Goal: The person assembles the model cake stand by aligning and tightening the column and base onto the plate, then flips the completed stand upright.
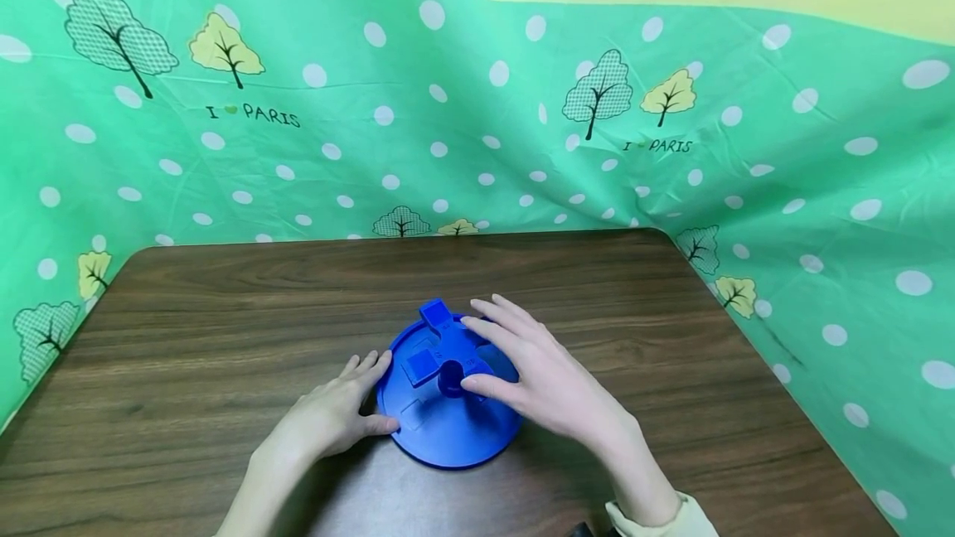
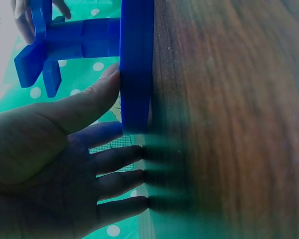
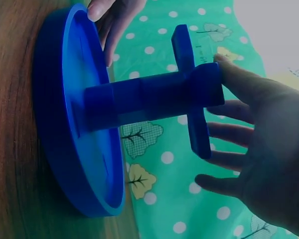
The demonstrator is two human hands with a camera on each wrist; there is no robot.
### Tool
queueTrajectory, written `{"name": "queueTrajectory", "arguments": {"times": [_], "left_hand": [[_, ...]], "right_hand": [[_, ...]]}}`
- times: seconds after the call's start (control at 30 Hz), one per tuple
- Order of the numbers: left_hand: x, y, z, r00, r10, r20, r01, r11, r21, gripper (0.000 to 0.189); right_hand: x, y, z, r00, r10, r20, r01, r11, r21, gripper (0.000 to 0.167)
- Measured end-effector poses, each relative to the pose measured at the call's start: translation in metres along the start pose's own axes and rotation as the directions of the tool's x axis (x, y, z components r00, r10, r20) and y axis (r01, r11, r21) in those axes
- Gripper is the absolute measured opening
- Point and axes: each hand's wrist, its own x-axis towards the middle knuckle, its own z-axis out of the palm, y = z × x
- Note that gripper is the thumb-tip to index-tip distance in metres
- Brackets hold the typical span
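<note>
A blue round plastic base (image 1: pixel 455 444) with a raised rim lies flat on the table. From its middle rises a blue post (image 3: pixel 134 102), topped by a blue cross-shaped piece (image 1: pixel 448 338) with flat square ends. My left hand (image 1: pixel 332 408) rests against the base's left edge, thumb at the rim and fingers fairly straight along the side. In the left wrist view, this hand's fingertips reach down close to the tabletop. Over the right part of the cross, my right hand (image 1: pixel 533 371) is spread, its thumb right at one arm in the right wrist view.
Brown wood-grain table (image 1: pixel 246 305) lies under the base. Behind and to both sides hangs a green dotted cloth (image 1: pixel 462 131) with printed trees. A small black object (image 1: pixel 580 530) shows at the bottom edge near a pale sleeve (image 1: pixel 664 520).
</note>
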Motion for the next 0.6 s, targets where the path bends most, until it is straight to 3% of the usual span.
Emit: {"name": "queueTrajectory", "arguments": {"times": [0.13,0.37,0.6], "left_hand": [[-0.0007,-0.0006,-0.0001,1.000,0.006,-0.006,-0.006,1.000,-0.005,0.093],[-0.0018,-0.0010,0.0000,1.000,0.018,-0.013,-0.018,1.000,-0.018,0.092],[-0.0019,-0.0008,0.0000,1.000,0.020,-0.014,-0.020,1.000,-0.011,0.092]], "right_hand": [[0.0000,0.0006,0.0004,0.997,0.034,0.062,-0.034,0.999,0.003,0.063],[-0.0023,0.0019,-0.0032,0.999,0.015,0.033,-0.014,1.000,-0.028,0.067],[-0.0036,0.0019,-0.0055,0.998,-0.002,0.058,0.005,0.999,-0.054,0.080]]}}
